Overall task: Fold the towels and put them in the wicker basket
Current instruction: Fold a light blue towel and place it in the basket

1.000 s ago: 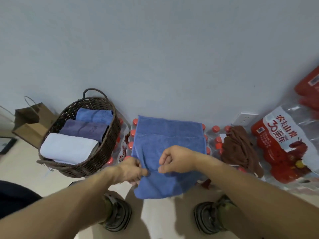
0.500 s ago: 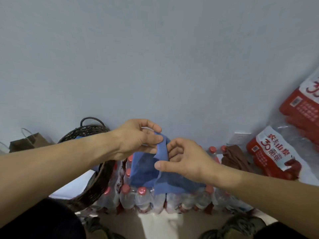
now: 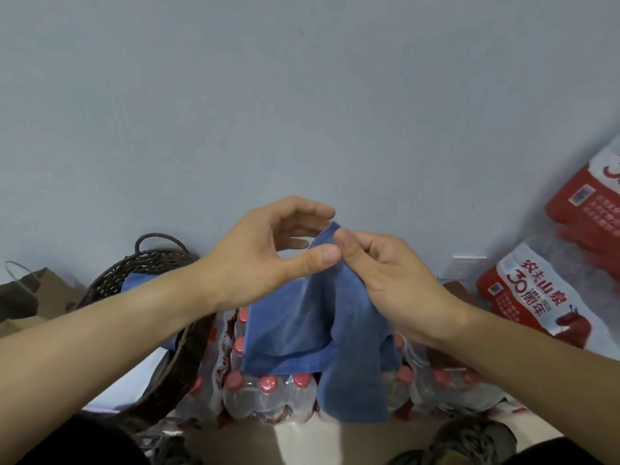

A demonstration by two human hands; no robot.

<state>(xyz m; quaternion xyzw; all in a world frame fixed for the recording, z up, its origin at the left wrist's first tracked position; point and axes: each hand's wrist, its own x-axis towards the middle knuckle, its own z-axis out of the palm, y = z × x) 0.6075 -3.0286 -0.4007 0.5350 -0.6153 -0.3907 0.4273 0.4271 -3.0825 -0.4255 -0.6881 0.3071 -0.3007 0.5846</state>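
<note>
A blue towel [image 3: 302, 330] hangs from both hands over a pack of water bottles [image 3: 268, 394]. My left hand [image 3: 268, 256] pinches its top edge between the thumb and curved fingers. My right hand [image 3: 385, 273] pinches the same top corner from the right, thumb in front. One strip of the towel hangs lower on the right. The wicker basket [image 3: 151, 260] stands at the left, mostly behind my left forearm. A folded blue towel [image 3: 134, 283] and a white one [image 3: 114, 391] show inside it.
A brown towel [image 3: 456, 286] lies on the bottles at the right, mostly hidden by my right wrist. Red-and-white bottle packs [image 3: 536, 297] are stacked at the far right. A brown paper bag [image 3: 33, 290] stands left of the basket. The wall is close behind.
Both hands have lifted the towel's lower edge from near the floor up above the bottles, pinching it close together. The view has tilted up, so the basket now sits behind my left arm.
</note>
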